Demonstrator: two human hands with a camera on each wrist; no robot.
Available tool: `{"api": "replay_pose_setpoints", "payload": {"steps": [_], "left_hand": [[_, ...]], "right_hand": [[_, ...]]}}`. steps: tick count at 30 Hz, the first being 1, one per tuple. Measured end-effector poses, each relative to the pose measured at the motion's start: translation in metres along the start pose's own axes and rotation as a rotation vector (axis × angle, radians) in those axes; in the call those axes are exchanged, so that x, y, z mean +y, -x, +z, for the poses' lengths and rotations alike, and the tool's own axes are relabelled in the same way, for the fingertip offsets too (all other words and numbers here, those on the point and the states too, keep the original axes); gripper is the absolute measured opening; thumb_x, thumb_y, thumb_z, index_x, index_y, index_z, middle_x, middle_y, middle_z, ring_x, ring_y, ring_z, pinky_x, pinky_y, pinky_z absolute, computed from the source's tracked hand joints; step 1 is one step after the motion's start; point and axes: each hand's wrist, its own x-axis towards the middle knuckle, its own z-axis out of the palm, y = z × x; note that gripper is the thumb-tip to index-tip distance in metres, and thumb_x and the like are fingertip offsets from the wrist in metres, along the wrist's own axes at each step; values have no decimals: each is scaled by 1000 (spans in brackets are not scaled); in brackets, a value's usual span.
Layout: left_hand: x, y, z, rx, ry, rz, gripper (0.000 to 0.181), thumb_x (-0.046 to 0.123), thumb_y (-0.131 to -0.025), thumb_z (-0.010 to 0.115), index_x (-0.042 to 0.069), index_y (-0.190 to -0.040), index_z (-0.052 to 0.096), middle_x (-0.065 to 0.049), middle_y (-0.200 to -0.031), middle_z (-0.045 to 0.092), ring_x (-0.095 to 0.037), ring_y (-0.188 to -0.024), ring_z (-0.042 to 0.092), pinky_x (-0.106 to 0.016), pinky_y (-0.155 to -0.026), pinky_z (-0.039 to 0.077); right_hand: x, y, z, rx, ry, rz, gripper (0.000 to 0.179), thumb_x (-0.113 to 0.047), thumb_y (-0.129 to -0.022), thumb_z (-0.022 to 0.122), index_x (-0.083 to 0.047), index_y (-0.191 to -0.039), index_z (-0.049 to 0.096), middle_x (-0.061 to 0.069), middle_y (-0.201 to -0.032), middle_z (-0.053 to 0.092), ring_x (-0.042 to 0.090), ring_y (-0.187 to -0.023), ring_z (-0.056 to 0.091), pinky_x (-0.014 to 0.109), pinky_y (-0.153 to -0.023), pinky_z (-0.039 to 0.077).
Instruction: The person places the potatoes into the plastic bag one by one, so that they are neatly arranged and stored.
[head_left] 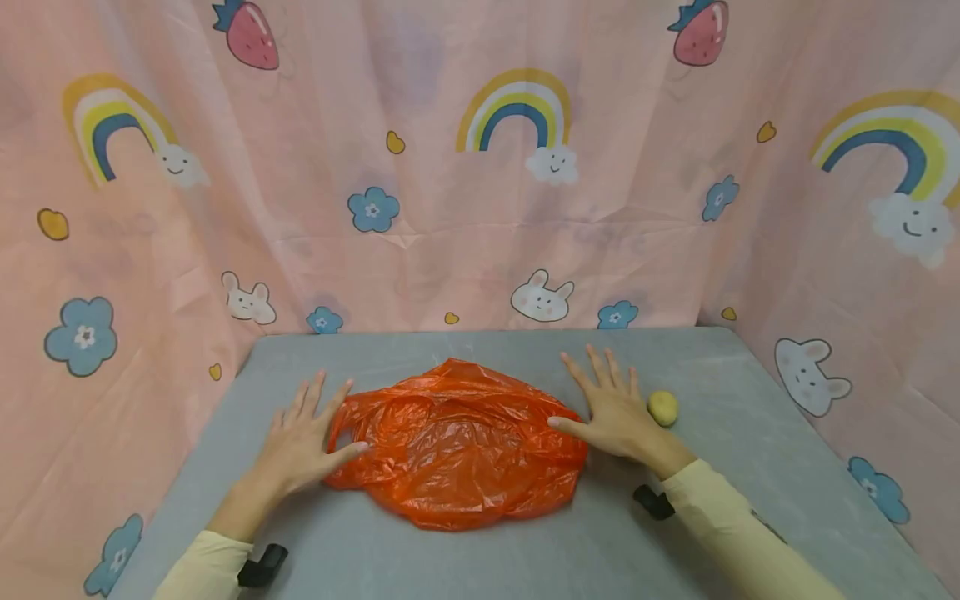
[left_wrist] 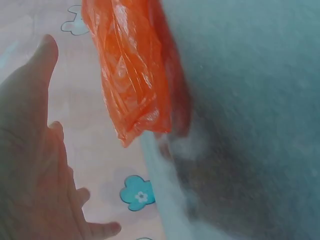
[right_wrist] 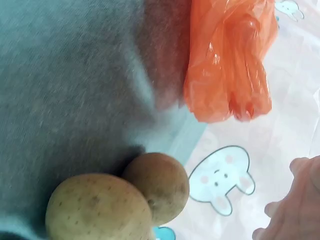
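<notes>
A crumpled orange-red plastic bag lies spread on the grey table between my two hands. Beside its left end is my left hand, fingers straight and spread. In the left wrist view, a gap separates that hand from the bag. My right hand is spread at the bag's right end and holds nothing. A potato sits just right of it. The right wrist view shows two potatoes, a large potato and a smaller potato; in the head view, only one is visible.
The grey table ends at a pink curtain printed with rainbows, rabbits and flowers, which surrounds it at the back and both sides. Black wrist devices are worn at the left cuff and the right cuff.
</notes>
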Motion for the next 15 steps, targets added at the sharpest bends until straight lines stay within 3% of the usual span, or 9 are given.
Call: {"api": "replay_pose_setpoints", "payload": {"steps": [9, 15], "left_hand": [[-14, -1, 5, -27, 93, 69, 98, 62, -86, 70, 26, -163, 21, -25, -167, 16, -56, -147, 25, -79, -103, 31], [-18, -3, 12, -51, 183, 102, 101, 54, -80, 80, 16, -160, 32, -23, -164, 25, -55, -145, 29, -77, -105, 31]], "right_hand": [[22, 6, -4, -44, -64, 2, 101, -65, -87, 65, -25, -164, 14, 25, -168, 9, 56, -152, 3, 82, -111, 2], [36, 10, -6, -69, -113, -31, 101, -58, -86, 71, -23, -164, 18, 29, -166, 17, 58, -150, 9, 82, -110, 6]]}}
